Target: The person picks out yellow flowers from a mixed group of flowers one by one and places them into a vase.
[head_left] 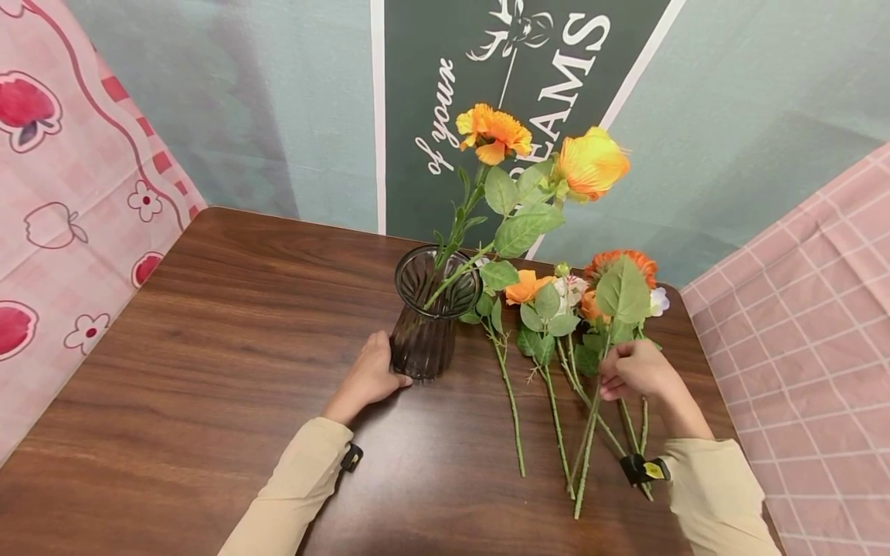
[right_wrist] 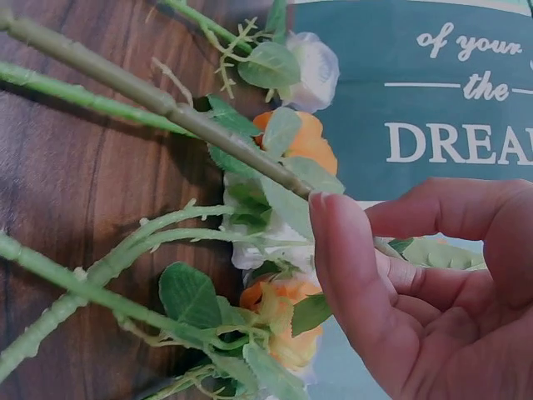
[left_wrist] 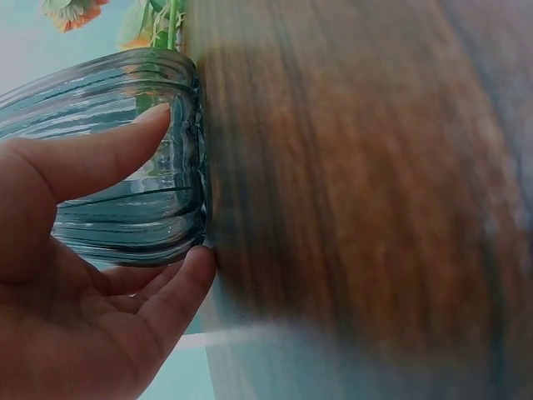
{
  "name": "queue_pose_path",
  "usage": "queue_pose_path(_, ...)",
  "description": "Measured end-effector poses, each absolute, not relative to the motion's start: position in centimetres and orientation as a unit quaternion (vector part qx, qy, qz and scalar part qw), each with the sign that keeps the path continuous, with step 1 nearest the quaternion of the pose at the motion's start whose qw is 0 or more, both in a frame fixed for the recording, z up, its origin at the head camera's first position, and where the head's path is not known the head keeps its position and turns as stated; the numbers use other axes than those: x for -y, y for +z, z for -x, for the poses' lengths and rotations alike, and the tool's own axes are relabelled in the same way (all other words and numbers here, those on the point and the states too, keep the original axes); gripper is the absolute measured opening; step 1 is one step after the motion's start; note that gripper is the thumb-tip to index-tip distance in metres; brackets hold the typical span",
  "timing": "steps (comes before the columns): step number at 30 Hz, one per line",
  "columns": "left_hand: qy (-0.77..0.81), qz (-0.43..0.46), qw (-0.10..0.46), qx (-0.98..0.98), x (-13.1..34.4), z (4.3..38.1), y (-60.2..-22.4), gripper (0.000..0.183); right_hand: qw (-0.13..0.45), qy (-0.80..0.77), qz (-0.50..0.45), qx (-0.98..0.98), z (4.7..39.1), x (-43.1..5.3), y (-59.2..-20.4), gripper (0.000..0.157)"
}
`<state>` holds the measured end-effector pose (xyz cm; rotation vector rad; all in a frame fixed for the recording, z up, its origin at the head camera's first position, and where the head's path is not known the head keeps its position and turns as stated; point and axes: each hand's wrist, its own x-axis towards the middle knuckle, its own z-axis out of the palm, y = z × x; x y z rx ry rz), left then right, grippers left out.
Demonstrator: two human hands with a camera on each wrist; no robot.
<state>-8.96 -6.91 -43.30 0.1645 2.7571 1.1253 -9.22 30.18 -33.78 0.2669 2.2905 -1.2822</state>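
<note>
A ribbed, dark translucent glass vase (head_left: 424, 340) stands upright on the table. My left hand (head_left: 373, 371) holds it low on its left side, thumb on the near face; in the left wrist view the fingers reach to the base of the vase (left_wrist: 125, 208). Two flowers stand in the vase, an orange one (head_left: 495, 133) and a yellow rose (head_left: 592, 164), both leaning right. To the right, my right hand (head_left: 640, 371) pinches a flower stem (right_wrist: 158, 100) between thumb and fingers. A large leaf (head_left: 622, 289) on it partly covers a dark orange bloom behind.
Several other flowers lie on the table right of the vase, among them an orange flower (head_left: 528, 287) and a white one (right_wrist: 315, 73), their stems crossing near my right hand. The wooden table (head_left: 229, 332) meets a printed backdrop (head_left: 445, 208) and a pink checked cloth (head_left: 813, 347).
</note>
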Motion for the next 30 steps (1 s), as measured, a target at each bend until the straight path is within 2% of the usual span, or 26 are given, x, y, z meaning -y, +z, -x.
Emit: queue_pose_path(30,0.374,-0.055,0.088,-0.922,6.89,9.01,-43.21,0.06,0.232,-0.544,-0.095,-0.801,9.35,-30.02,-32.86,0.01)
